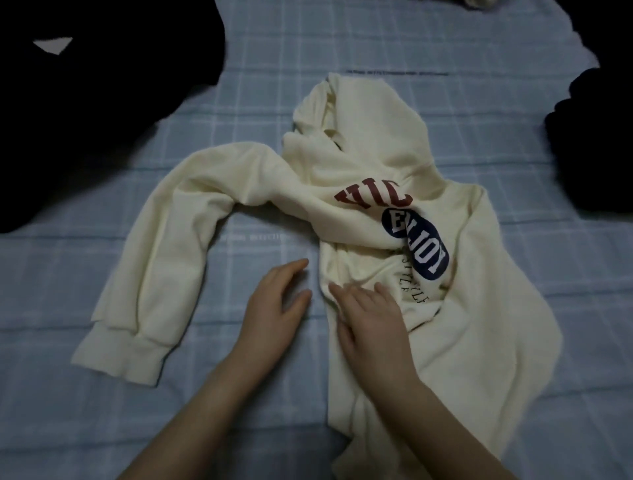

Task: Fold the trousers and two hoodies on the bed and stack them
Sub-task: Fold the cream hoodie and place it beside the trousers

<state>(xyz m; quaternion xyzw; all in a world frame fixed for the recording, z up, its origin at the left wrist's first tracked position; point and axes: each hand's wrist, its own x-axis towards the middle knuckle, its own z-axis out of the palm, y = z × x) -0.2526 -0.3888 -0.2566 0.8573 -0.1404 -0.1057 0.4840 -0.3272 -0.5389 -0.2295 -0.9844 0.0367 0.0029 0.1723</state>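
A cream hoodie (383, 178) with red and navy lettering lies crumpled in the middle of the bed, hood at the far end, one sleeve (164, 260) stretched out to the left. My right hand (370, 325) rests flat on the hoodie's rumpled body near its left edge, fingers spread. My left hand (277, 308) hovers over the bare sheet just left of that edge, fingers apart, holding nothing. A black garment (96, 96) lies at the far left. Another black garment (596, 144) lies at the right edge. I cannot tell which of these is the trousers.
The bed is covered with a light blue checked sheet (260, 102). Bare sheet shows between the sleeve and the hoodie's body and along the near left. A small pale object (479, 3) peeks in at the top edge.
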